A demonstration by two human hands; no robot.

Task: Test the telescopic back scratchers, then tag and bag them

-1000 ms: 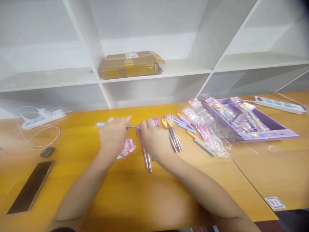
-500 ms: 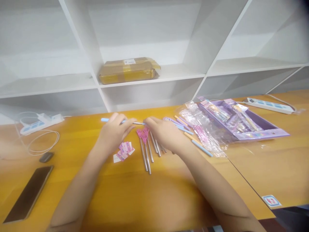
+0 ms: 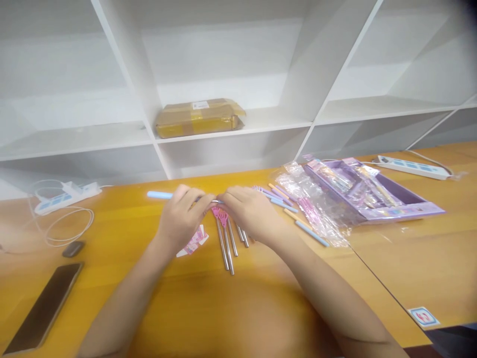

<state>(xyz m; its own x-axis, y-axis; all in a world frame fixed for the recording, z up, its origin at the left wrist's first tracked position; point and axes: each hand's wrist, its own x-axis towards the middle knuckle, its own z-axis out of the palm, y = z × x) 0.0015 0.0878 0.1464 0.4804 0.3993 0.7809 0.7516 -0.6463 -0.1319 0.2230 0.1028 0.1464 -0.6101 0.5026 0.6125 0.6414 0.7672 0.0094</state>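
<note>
Fingers of my left hand [image 3: 184, 214] are closed around a light blue tube [image 3: 159, 195], whose end sticks out to the left. My right hand [image 3: 249, 211] pinches a thin metal back scratcher rod [image 3: 215, 201] that spans the small gap between the hands, in line with the tube. Most of the rod and its far end are hidden by my fingers. Below the hands lie pink hand-shaped back scratchers [image 3: 222, 219] with metal shafts, and several more metal shafts [image 3: 244, 237]. Pink and white cards [image 3: 193, 244] lie beside my left wrist.
Blue, purple and orange tubes [image 3: 312, 233] lie on the right. Behind them are clear plastic wrappers [image 3: 303, 196] and a purple box [image 3: 406, 213] of packaged pieces. A phone [image 3: 42, 308], cable and power strip [image 3: 69, 198] are on the left. A taped carton [image 3: 199, 119] sits on the shelf.
My hands have drawn closer together, so less of the metal rod shows between them. More of the blue tube sticks out left of my left hand. The view has tilted slightly.
</note>
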